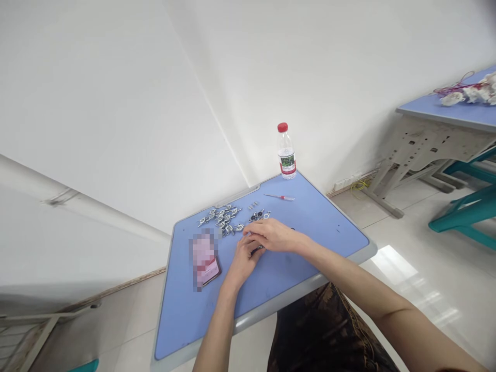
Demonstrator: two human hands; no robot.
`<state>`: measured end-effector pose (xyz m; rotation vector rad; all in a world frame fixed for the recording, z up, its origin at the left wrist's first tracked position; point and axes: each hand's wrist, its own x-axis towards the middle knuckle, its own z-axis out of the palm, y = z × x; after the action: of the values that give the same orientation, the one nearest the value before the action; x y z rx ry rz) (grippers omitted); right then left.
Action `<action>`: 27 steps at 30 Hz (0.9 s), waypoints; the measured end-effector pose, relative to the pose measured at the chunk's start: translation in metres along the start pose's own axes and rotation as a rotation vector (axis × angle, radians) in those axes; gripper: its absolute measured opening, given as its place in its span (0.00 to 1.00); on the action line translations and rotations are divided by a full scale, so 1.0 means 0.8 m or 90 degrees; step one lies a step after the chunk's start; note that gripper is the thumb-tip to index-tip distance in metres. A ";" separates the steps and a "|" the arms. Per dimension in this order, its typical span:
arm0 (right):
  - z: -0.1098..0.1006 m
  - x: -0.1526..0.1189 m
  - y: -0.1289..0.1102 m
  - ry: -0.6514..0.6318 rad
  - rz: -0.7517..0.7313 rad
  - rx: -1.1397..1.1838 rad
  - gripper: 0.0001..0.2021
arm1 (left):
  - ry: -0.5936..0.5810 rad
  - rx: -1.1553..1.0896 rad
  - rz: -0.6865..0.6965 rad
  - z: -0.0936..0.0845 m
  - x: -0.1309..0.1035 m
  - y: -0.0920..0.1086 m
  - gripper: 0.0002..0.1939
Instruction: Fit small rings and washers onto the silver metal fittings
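Note:
My left hand (247, 254) rests low over the blue tabletop (302, 227), its fingers curled around a small metal part mostly hidden by the hands. My right hand (271, 233) lies across it from the right, fingertips pinched together near the left fingers. What the right fingers grip, if anything, is covered. Just beyond the hands lie several silvery metal pieces (223, 219) in a loose heap. Beside them, small round dark and metal parts (259, 214) are scattered. A screwdriver (284, 198) with a red and clear handle lies farther back.
A red-capped water bottle (287, 160) stands at the table's far corner by the wall. A phone (209, 271), partly pixelated, lies left of my hands. Right of here are another desk (426, 111) with white items and purple cords, and a teal stool (465, 206).

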<state>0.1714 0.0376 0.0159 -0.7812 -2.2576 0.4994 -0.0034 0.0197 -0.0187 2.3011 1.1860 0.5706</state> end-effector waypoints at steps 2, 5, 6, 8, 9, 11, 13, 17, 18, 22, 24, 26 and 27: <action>0.003 0.001 0.000 0.014 0.011 -0.004 0.11 | -0.001 -0.002 -0.002 0.001 0.000 0.000 0.11; 0.006 0.000 0.000 0.039 0.036 -0.008 0.10 | -0.004 -0.005 -0.004 0.001 0.000 0.000 0.11; 0.007 0.000 0.000 0.046 0.046 -0.010 0.09 | -0.006 -0.006 -0.005 0.000 0.000 0.001 0.12; 0.007 0.000 0.001 0.055 0.064 -0.016 0.08 | -0.007 -0.009 -0.006 -0.001 0.001 0.003 0.12; 0.006 0.000 0.001 0.057 0.073 -0.021 0.08 | -0.008 -0.010 -0.006 -0.001 0.001 0.003 0.12; 0.002 -0.001 0.003 0.050 0.082 -0.024 0.10 | -0.008 -0.008 -0.010 -0.002 0.001 0.004 0.11; -0.004 -0.004 0.006 0.027 0.067 -0.005 0.13 | -0.009 -0.004 -0.017 -0.002 0.000 0.004 0.11; -0.021 -0.010 0.012 -0.050 0.026 0.076 0.17 | -0.010 -0.002 -0.030 -0.001 -0.002 0.001 0.11; -0.023 -0.011 0.013 -0.060 0.029 0.085 0.17 | -0.009 -0.002 -0.030 0.000 -0.002 0.000 0.11; -0.024 -0.009 0.014 -0.047 0.047 0.074 0.13 | -0.002 -0.006 -0.030 0.002 -0.002 -0.003 0.12; -0.021 -0.008 0.012 -0.032 0.063 0.063 0.11 | -0.005 -0.006 -0.036 0.002 -0.002 -0.002 0.12; -0.017 -0.007 0.008 -0.016 0.088 0.045 0.10 | -0.011 -0.004 -0.043 0.002 -0.001 0.000 0.11; -0.016 -0.007 0.006 -0.009 0.100 0.035 0.10 | -0.013 -0.002 -0.046 0.001 -0.001 0.002 0.11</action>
<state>0.1858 0.0393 0.0195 -0.9335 -2.1965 0.6402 -0.0025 0.0178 -0.0189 2.2464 1.2521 0.5216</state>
